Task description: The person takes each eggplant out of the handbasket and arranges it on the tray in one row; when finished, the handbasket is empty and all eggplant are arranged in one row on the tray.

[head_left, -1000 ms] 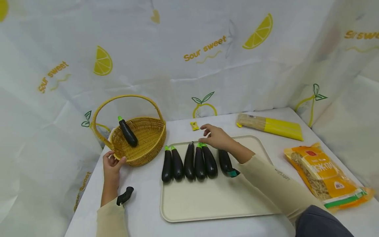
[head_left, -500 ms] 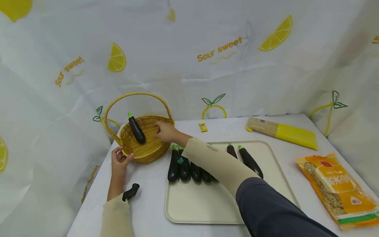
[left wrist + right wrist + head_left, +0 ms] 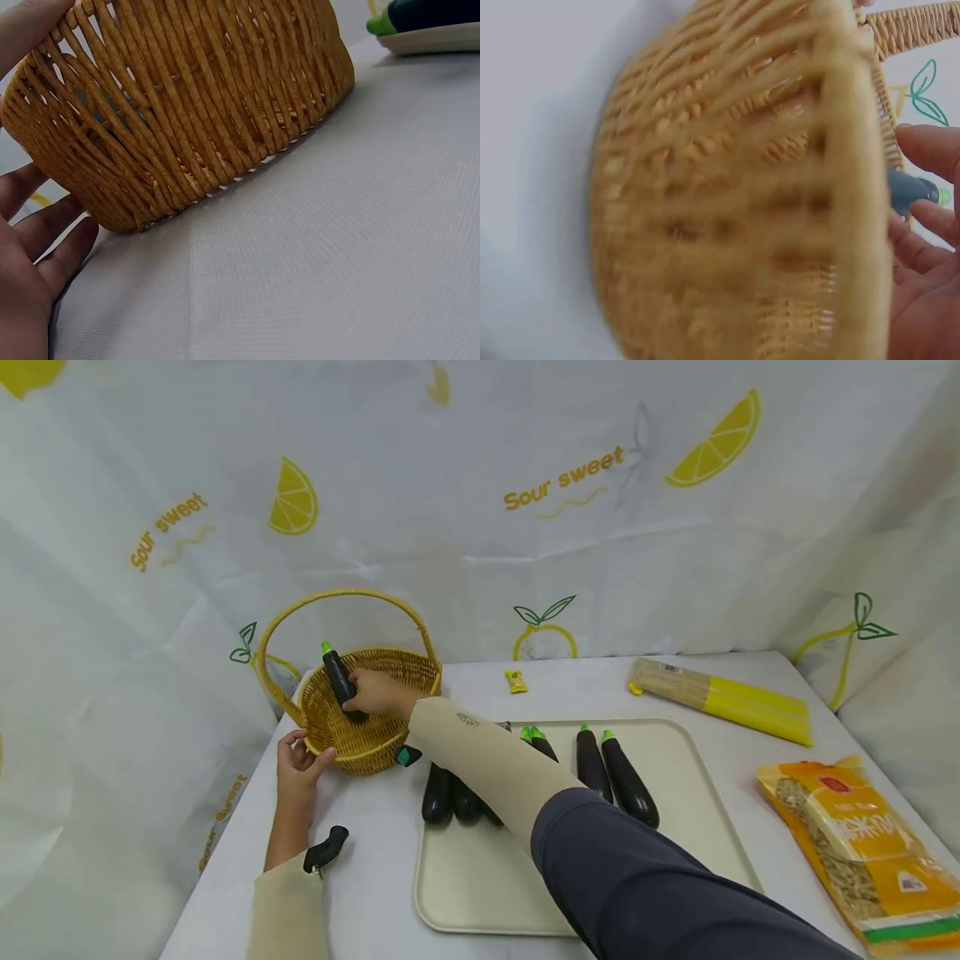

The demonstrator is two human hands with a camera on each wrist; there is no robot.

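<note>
A woven wicker basket with an arched handle stands at the left and holds one dark eggplant with a bright green stem. My left hand grips the near left rim, thumb over the edge; the left wrist view shows its fingers against the outer weave. My right hand is inside the basket, fingertips right at the eggplant's side. In the right wrist view the eggplant appears between thumb and fingers, which stand apart, while the basket wall hides part of the hand.
A beige tray bears several more eggplants, some hidden under my right sleeve. A small yellow packet lies behind it. At the right are a long noodle pack and an orange bag.
My right hand has come from above the tray's back edge leftward into the basket, up to the eggplant. The left hand keeps its hold on the rim. The head view has shifted slightly.
</note>
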